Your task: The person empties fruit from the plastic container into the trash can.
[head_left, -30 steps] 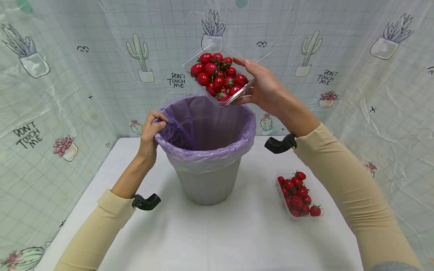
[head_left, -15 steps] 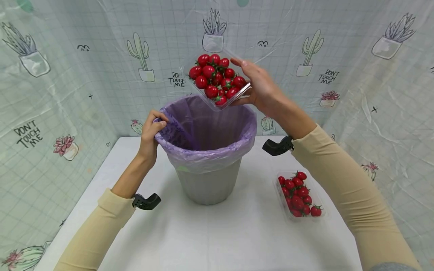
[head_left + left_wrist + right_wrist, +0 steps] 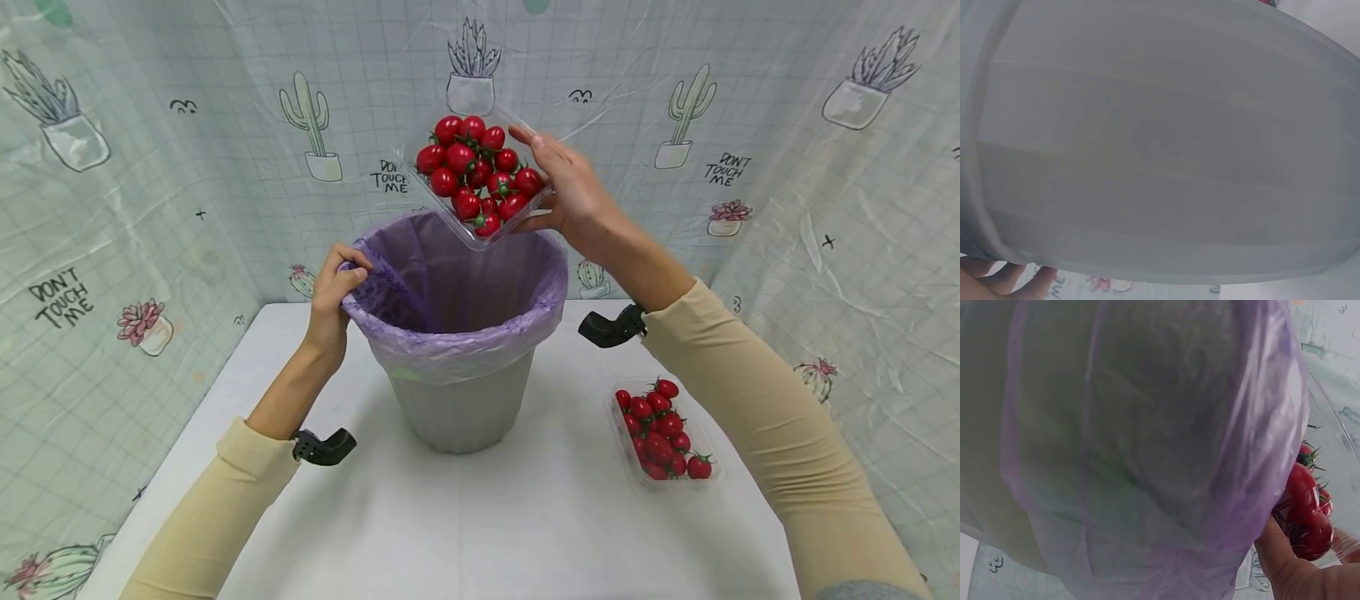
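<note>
Since the earlier frame the held tomato tray (image 3: 474,243) moves slightly left and lower, with its tilted face turned a little more toward me, and the right hand (image 3: 573,187) travels with it. From my remote station I judge this a small adjustment of aim over the bin (image 3: 461,412); every tomato I can make out remains in the tray.

At left, the left hand (image 3: 335,292) is in the same place, fingers curled over the rim, grasping bin and purple liner (image 3: 465,350) together. At centre, the bin stands upright on the white table (image 3: 450,533), its mouth wide and uncovered. The held tray hangs tilted above the far part of that mouth; its exact depth I cannot tell. At its right corner I see the right hand grasping the edge, one finger above and others below.

Further right, a second tray (image 3: 701,421) of tomatoes lies on the table, well apart from the bin. For movement, I find room above and right of the mouth; the tightest edge is the liner-covered rim just beneath the right hand
</note>
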Motion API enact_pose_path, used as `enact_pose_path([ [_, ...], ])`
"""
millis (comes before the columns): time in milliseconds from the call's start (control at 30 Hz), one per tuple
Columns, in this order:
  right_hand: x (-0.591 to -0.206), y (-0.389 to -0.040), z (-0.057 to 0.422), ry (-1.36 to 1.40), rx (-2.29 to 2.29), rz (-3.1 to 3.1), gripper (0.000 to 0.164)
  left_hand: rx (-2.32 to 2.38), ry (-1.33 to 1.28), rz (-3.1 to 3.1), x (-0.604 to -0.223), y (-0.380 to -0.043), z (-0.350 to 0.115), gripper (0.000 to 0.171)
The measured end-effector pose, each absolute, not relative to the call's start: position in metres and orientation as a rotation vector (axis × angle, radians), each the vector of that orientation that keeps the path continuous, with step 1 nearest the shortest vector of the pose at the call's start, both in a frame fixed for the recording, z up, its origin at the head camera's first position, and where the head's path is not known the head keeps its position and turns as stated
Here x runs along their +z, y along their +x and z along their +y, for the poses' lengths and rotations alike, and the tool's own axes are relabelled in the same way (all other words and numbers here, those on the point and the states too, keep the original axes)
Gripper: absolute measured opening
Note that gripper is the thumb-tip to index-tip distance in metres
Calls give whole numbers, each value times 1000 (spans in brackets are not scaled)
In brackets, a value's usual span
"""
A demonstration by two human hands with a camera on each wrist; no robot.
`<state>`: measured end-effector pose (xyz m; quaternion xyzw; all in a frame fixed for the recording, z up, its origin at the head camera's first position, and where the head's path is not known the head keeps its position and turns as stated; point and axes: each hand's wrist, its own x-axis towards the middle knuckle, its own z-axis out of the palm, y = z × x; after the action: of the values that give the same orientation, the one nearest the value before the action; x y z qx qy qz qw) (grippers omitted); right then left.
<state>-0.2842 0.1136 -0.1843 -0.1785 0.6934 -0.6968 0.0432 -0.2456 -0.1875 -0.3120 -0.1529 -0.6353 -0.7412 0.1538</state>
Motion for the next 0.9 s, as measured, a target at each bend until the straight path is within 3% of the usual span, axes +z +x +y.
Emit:
enact_pose_path([
  [900,-189,-286,115,-598,-2156,2238,46,-2128,-437,-1818,-311,-244,-186,15],
])
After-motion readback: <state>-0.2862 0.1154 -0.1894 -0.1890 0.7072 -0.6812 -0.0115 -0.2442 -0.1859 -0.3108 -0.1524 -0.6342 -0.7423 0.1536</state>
